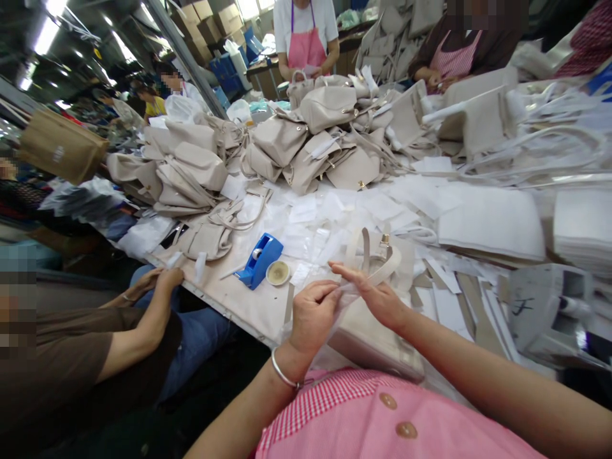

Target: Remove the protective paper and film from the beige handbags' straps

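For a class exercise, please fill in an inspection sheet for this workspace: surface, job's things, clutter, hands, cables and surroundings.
Surface: pale table, mostly covered; bare patch around the blue tape dispenser.
Job's things: beige handbag nearest the camera; see-through wrap above it.
Clutter: heaped handbags, stacked white sheets, small round item beside the dispenser.
Hands: left hand pinches the wrap; right hand, outstretched, is close by, its grip unclear.
Cables: nothing seen.
Surroundings: seated co-worker at left; other people beyond the heaped handbags; ceiling lights at upper left.
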The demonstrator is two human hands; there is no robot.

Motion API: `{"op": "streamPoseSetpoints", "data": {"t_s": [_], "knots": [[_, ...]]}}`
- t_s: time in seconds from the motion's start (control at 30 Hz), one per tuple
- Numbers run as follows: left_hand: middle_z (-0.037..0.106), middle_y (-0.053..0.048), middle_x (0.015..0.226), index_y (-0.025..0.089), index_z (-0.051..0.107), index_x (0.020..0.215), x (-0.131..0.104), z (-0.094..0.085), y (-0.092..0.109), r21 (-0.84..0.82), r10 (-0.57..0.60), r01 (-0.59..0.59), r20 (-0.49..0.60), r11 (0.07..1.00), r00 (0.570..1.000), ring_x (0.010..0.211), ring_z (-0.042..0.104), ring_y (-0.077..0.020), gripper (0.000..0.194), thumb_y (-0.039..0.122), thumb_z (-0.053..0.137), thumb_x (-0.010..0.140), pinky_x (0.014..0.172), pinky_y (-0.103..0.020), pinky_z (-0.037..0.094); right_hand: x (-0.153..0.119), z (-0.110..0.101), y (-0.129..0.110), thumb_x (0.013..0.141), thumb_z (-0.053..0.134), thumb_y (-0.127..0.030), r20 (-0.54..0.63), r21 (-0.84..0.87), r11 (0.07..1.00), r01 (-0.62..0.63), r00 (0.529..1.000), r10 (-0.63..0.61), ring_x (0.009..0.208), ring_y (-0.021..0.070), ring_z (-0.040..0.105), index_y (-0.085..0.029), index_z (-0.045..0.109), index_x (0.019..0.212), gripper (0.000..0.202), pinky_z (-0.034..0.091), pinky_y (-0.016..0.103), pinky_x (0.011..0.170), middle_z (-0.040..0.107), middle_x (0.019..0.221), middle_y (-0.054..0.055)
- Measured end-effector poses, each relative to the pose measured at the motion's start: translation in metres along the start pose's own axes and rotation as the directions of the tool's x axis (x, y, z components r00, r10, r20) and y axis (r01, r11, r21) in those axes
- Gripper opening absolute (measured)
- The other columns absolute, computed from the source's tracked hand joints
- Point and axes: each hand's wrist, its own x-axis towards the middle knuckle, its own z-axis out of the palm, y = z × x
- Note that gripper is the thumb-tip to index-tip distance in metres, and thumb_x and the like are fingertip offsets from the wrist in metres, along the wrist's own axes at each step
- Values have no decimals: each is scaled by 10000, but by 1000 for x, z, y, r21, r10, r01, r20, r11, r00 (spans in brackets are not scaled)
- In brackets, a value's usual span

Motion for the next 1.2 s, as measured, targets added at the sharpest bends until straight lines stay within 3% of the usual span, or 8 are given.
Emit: {"op": "streamPoseSetpoints", "data": {"t_s": [0.07, 0.27, 0.37, 0.5, 0.73, 0.83, 1.0, 1.2], "knots": [[767, -56, 947, 213, 784, 865, 1, 0, 0, 2, -5, 5, 12, 1000, 1000, 916, 697, -207, 113, 202, 671, 856, 882, -332, 528, 1, -2, 1, 900, 562, -621, 55, -9, 1000, -20, 998, 20, 1388, 280, 417, -287, 624, 1334, 551, 222, 488, 1217, 522, 1454, 45], [767, -46, 903, 209, 780, 811, -3, 0, -9, 63, -101, 96, 86, 993, 991, 872, 693, -203, 124, 202, 660, 840, 833, -323, 521, 28, -32, -2, 926, 400, -688, -33, 553, 811, -189, 968, 248, 1176, 295, 611, -250, 666, 1236, 599, 512, 480, 955, 581, 1382, 112], [774, -42, 883, 203, 783, 809, 2, 3, -6, 60, -194, 189, 88, 980, 977, 857, 693, -213, 126, 215, 658, 823, 818, -328, 515, 33, -33, 4, 970, 423, -586, -116, 459, 873, -164, 963, 242, 1153, 261, 620, -209, 702, 1163, 508, 503, 425, 969, 596, 1364, 112], [774, -32, 807, 194, 787, 805, 9, 7, 1, 31, -253, 251, 138, 967, 958, 790, 686, -213, 155, 208, 633, 813, 756, -324, 508, 25, -23, 11, 983, 447, -561, -65, 244, 966, -88, 992, 107, 1216, 243, 580, -240, 636, 1299, 488, 460, 408, 1034, 586, 1376, 96], [776, -38, 826, 196, 789, 860, 19, -2, -4, -18, -308, 312, 117, 950, 944, 786, 679, -202, 192, 359, 711, 795, 697, -298, 492, 23, -39, -14, 824, 701, -552, -173, 527, 846, -79, 965, 198, 1013, 243, 691, -520, 297, 1461, 755, 585, 416, 813, 514, 1428, -4], [764, -38, 780, 183, 780, 848, 31, -3, -2, -67, -303, 313, 124, 947, 945, 704, 653, -174, 197, 359, 731, 774, 623, -274, 469, 15, -26, -10, 814, 734, -487, -191, 558, 818, -140, 937, 291, 930, 201, 688, -405, 535, 1301, 532, 589, 362, 773, 636, 1254, -6], [747, -37, 765, 171, 761, 811, 47, 3, 5, -160, -280, 303, 153, 939, 948, 681, 636, -162, 165, 326, 739, 757, 596, -261, 471, -1, 12, 6, 710, 831, -442, 90, 366, 813, -453, 886, 454, 778, 185, 673, -158, 727, 902, 358, 576, 296, 698, 727, 883, 72], [703, -98, 1122, 165, 654, 1210, 34, -26, -7, -337, -64, 131, 202, 932, 977, 989, 646, -206, 485, 412, 727, 799, 847, -309, 499, 12, 22, -11, 619, 872, -416, -127, 268, 873, -407, 884, 451, 680, 204, 670, -130, 732, 910, 432, 566, 302, 562, 738, 852, 97]]}}
